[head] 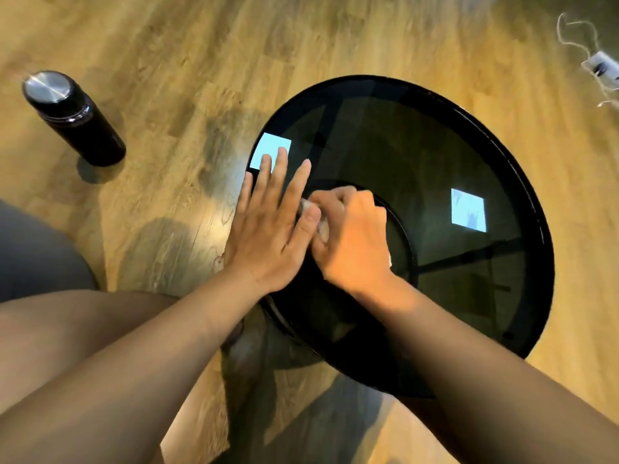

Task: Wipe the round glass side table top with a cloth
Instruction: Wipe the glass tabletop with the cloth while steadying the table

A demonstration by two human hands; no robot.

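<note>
The round side table (522,182) has a dark glass top inside a black rim and fills the middle and right of the head view. My right hand (351,236) is closed around a small pale cloth (322,229), bunched up and mostly hidden under the fingers, on the near-left part of the glass. My left hand (271,222) lies flat with fingers spread on the table's left edge, its thumb touching the cloth beside my right hand. Two bright square reflections show on the glass.
A black bottle (75,118) with a silver lid stands on the wooden floor (187,61) to the far left. A white power strip (601,67) with a tangled cord lies at the top right. My bare leg (67,329) is at the lower left.
</note>
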